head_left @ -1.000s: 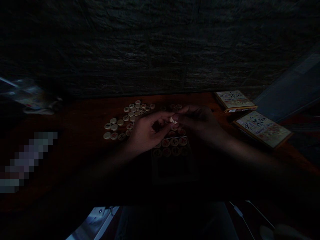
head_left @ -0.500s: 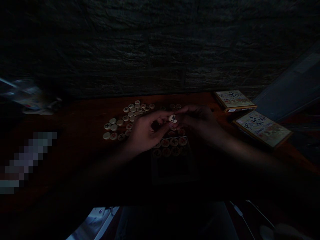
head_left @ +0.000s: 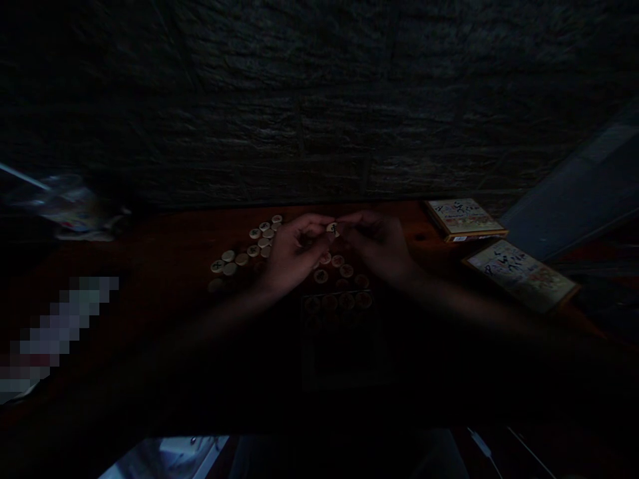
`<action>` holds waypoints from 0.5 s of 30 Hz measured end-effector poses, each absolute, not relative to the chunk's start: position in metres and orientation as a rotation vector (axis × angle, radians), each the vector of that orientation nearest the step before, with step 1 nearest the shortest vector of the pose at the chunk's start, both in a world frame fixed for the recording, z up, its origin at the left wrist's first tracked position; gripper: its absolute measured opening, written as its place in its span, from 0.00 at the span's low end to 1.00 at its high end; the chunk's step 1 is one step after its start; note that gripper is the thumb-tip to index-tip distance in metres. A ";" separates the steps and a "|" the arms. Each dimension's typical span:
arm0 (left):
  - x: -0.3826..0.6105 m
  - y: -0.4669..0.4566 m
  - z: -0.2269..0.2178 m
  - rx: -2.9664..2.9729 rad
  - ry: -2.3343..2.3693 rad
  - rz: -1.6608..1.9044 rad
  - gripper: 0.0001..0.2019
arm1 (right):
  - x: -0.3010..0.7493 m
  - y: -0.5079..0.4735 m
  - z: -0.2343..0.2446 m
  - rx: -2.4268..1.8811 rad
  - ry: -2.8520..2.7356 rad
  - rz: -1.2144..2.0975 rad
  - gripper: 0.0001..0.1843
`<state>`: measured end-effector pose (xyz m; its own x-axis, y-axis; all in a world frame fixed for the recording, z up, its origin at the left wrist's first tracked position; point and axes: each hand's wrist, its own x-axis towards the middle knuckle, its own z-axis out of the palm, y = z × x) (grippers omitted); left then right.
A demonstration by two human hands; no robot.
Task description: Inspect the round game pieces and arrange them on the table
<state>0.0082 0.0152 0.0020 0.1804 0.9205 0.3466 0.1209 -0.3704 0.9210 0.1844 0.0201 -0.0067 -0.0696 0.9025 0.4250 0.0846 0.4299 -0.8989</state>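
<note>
Between the fingertips of both hands is a Chinese chess piece (head_left: pixel 332 229), a pale round disc with a black character facing me. My left hand (head_left: pixel 297 253) pinches it from the left, and my right hand (head_left: pixel 382 243) from the right. Loose chess pieces (head_left: pixel 253 251) lie left of and partly behind my left hand, some with characters up, some blank. Several more pieces (head_left: pixel 337 261) lie below the gap between my hands. Closer to me, a shallow dark box (head_left: pixel 339 386) holds rows of pieces along its far end; its near part is in deep shadow.
Two decorated cardboard boxes (head_left: pixel 523 273) lie at the right of the wooden table (head_left: pixel 164 246). A clear plastic bag or cup (head_left: pixel 70 209) with a straw stands far left, above a blurred-out object (head_left: pixel 64 332). A dark stone wall (head_left: pixel 309 113) rises behind. White cables (head_left: pixel 482 442) hang below right.
Both hands have shifted slightly left with the chess piece, uncovering pieces beneath them. The table sits a little lower in view, and the shadow over the shallow box is darker.
</note>
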 end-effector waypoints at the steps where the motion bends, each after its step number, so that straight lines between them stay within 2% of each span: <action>1: 0.010 0.018 0.001 1.617 1.009 1.276 0.10 | 0.183 0.023 -0.009 -0.925 -1.489 0.838 0.06; 11: 0.018 0.000 0.002 1.414 0.951 1.328 0.09 | 0.178 -0.006 -0.009 -0.954 -1.400 0.782 0.07; 15: 0.019 -0.002 -0.002 1.372 0.941 1.326 0.09 | 0.176 -0.009 -0.011 -0.937 -1.365 0.875 0.07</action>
